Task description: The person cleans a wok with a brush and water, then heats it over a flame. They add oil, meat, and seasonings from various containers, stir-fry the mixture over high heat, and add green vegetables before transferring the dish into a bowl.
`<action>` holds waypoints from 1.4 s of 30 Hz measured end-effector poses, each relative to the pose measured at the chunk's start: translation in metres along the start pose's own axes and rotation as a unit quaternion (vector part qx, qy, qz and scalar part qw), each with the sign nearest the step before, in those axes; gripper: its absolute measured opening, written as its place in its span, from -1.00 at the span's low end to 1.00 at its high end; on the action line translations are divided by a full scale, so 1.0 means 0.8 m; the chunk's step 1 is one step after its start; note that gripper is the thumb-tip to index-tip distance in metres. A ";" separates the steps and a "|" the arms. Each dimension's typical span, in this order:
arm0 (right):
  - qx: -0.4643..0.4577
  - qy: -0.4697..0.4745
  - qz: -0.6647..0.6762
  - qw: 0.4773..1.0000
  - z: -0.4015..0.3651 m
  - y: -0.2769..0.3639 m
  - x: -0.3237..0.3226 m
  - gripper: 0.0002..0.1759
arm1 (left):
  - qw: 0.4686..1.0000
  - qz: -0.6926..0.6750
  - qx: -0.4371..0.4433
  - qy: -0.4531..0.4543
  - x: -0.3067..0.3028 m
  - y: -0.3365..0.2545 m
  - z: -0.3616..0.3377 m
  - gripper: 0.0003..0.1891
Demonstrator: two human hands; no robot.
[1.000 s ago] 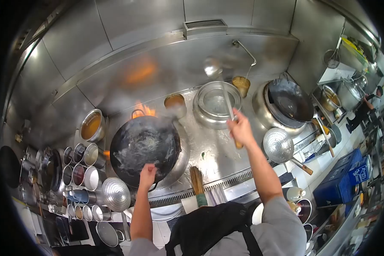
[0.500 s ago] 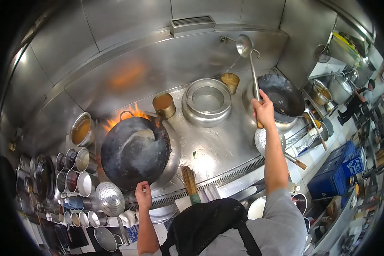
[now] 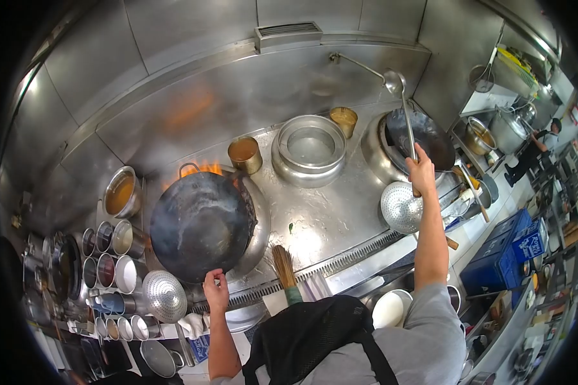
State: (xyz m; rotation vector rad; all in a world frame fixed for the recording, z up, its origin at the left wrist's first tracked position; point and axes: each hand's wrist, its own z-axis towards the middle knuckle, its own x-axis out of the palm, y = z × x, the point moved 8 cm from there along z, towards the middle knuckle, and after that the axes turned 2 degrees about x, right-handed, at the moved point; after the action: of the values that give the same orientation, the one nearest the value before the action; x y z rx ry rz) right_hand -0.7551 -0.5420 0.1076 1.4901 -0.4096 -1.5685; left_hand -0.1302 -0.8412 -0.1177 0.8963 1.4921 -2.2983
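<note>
My right hand [image 3: 421, 172] is closed round the wooden-ended handle of a long metal ladle [image 3: 410, 125]. The ladle's bowl is up against the end of a wall faucet's spout [image 3: 361, 66], near the right-hand wok [image 3: 420, 136]. Below that hand a round perforated strainer [image 3: 401, 206] rests at the stove's edge. On the left, a dark wok [image 3: 202, 224] sits over a burner, with flames [image 3: 202, 169] behind it and haze over its inside. My left hand [image 3: 216, 290] has its fingers curled right at this wok's near rim; I cannot tell what they hold.
A large steel pot [image 3: 280, 157] stands mid-stove, flanked by two brassy tins [image 3: 259, 165] [image 3: 355, 122]. A bamboo brush [image 3: 282, 266] lies at the front edge. Steel containers [image 3: 130, 240] and another strainer [image 3: 164, 296] crowd the left. Far right are blue crates [image 3: 494, 256] and another person [image 3: 536, 151].
The ladle and my right hand have moved right, and the faucet spout has swung right with the ladle's bowl. The flames behind the left wok are lower. My left hand stays at its rim.
</note>
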 end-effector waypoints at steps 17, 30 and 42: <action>-0.007 0.048 0.090 0.995 -0.041 -0.007 0.010 -0.32 | 1.000 -0.007 0.009 -0.005 0.000 0.000 -0.002 -0.86; -0.046 -0.022 0.005 0.999 -0.082 -0.007 0.035 -0.35 | 0.998 -0.004 0.049 -0.027 -0.005 -0.001 -0.006 -0.72; -0.127 0.110 -0.041 0.985 -0.069 -0.046 0.319 -0.36 | 0.997 0.066 0.019 -0.028 0.010 -0.014 -0.008 -0.61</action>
State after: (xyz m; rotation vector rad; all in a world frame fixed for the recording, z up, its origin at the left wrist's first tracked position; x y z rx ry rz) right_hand -0.6830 -0.7017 -0.0897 1.4748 -0.0208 -1.4384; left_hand -0.1399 -0.8293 -0.1160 0.9037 1.3298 -2.2449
